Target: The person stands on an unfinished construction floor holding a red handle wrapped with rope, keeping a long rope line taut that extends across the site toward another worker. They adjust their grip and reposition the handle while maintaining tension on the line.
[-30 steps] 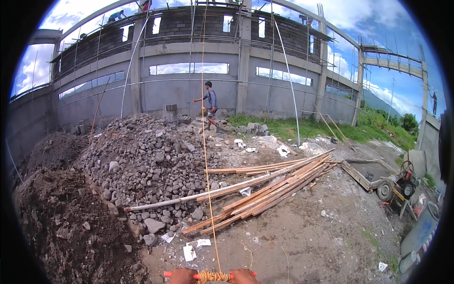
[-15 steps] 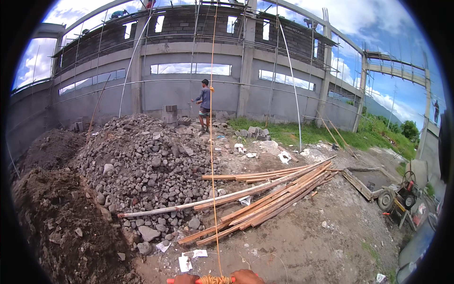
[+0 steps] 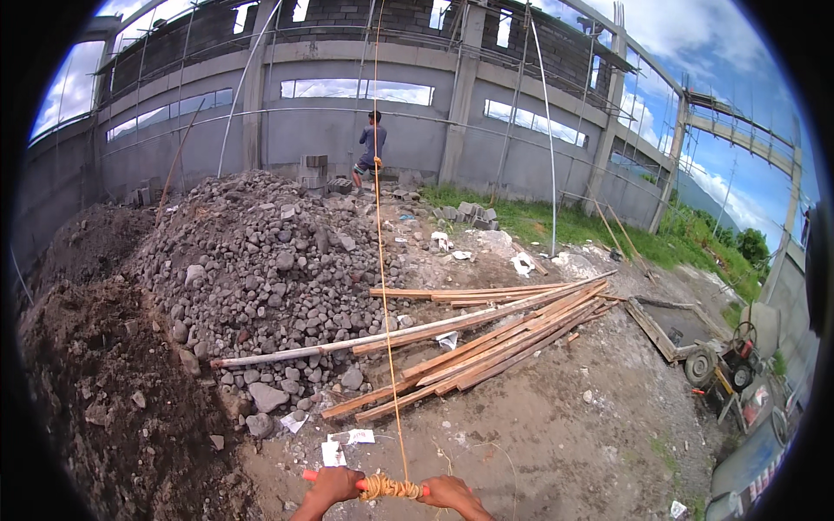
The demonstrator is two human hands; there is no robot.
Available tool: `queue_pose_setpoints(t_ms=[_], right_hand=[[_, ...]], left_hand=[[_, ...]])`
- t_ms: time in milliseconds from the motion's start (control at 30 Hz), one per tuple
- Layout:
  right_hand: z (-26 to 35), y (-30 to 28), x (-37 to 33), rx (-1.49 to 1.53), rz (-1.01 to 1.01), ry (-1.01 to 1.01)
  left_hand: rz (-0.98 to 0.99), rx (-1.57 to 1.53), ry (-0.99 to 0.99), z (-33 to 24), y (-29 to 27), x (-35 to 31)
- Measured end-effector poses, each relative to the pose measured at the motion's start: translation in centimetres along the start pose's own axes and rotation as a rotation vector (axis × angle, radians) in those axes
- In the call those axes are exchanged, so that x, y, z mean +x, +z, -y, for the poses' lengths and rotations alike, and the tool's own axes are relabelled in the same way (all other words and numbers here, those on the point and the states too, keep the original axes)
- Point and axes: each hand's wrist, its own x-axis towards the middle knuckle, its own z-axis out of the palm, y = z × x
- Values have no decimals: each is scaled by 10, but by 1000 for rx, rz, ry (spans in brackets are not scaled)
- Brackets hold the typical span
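Note:
Near the bottom of the head view, my left hand (image 3: 337, 486) and my right hand (image 3: 448, 493) are both closed around a red bar (image 3: 310, 475). Between them, several turns of yellow rope (image 3: 390, 487) are wound about the bar's middle. From this coil the rope runs up taut, past the piled stones, and leaves the picture at the top. The undersides of my fingers are hidden.
A stone heap (image 3: 269, 252) and dark soil (image 3: 95, 391) lie to the left. Long wooden boards (image 3: 512, 347) lie ahead on the ground. A wheeled machine (image 3: 734, 365) and a blue drum (image 3: 756, 451) stand right. A person (image 3: 372, 148) is near the scaffolded wall (image 3: 339, 135).
My hands and the red bar sit higher in the picture, with more of my forearms showing. The view has tilted downward. The person by the wall has changed posture.

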Motion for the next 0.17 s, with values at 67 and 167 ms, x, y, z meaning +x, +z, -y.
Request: queue_pose_setpoints(t_ms=[67, 167], right_hand=[[-5, 1, -2, 10, -9, -15], [-17, 2, -4, 12, 18, -33]], left_hand=[[7, -9, 13, -3, 0, 0], [84, -25, 9, -11, 3, 4]])
